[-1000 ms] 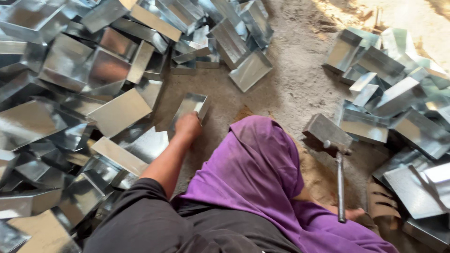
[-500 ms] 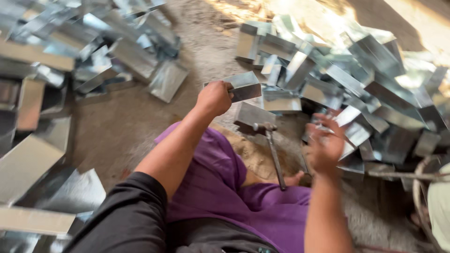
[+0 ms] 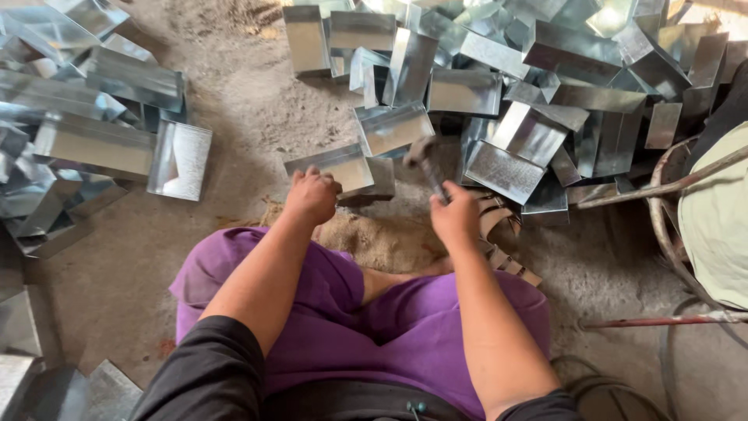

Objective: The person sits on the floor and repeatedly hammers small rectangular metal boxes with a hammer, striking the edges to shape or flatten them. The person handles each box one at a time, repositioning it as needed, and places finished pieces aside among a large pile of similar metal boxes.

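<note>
View from above of one person seated on a dirt floor [image 3: 257, 117], legs folded under purple cloth [image 3: 405, 320], both bare forearms reaching toward 12 o'clock.

The left hand [image 3: 312, 195] is closed in a fist on the near edge of one folded sheet-metal piece [image 3: 331, 166], a shallow silver channel lying flat on the ground just above the knees, at about 11 o'clock from the lap. The right hand [image 3: 456, 218] is wrapped tightly around the handle of one hammer [image 3: 427, 160]; its dark head is raised and blurred, sitting at about 1 o'clock from the held piece and just beside it. Whether the head touches metal cannot be told.

Under the hands lies one patch of brown sacking [image 3: 374, 238]. One sandalled foot [image 3: 502, 242] shows at 3 o'clock of the right hand.

Two heaps of the same silver pieces flank the work. The larger heap [image 3: 530, 93] spreads from 12 to 2 o'clock, well over twenty pieces, too overlapped to count exactly. The second heap [image 3: 86, 132] fills 9 to 11 o'clock, roughly a dozen visible, with a few more pieces at 7 o'clock.

At 3 o'clock stands one rusty round metal frame [image 3: 662, 195] holding pale cloth [image 3: 713, 226].
</note>
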